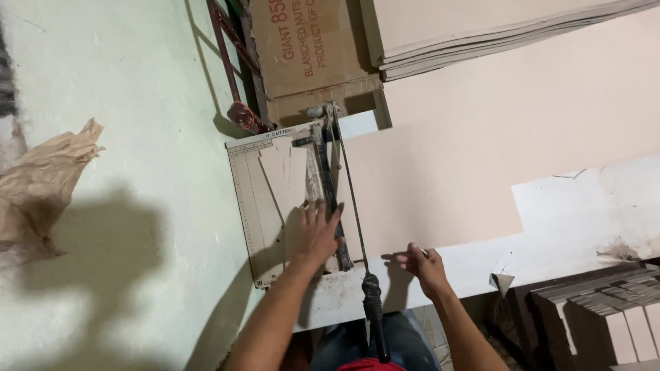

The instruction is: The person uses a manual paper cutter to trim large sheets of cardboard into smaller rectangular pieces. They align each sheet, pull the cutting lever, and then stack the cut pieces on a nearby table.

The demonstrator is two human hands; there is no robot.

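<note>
Here your left hand (316, 230) lies flat and open on the paper cutter (275, 206), while your right hand (423, 264) pinches the near edge of the large beige sheet (467, 178).

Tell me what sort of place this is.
Probably a small workshop where card is cut: a lever paper cutter on a worn bench, stacked boards behind, and cut strips piled nearby.

Probably a workshop; a lever paper cutter (289, 199), stacked card sheets (495, 34), rough walls.
</note>
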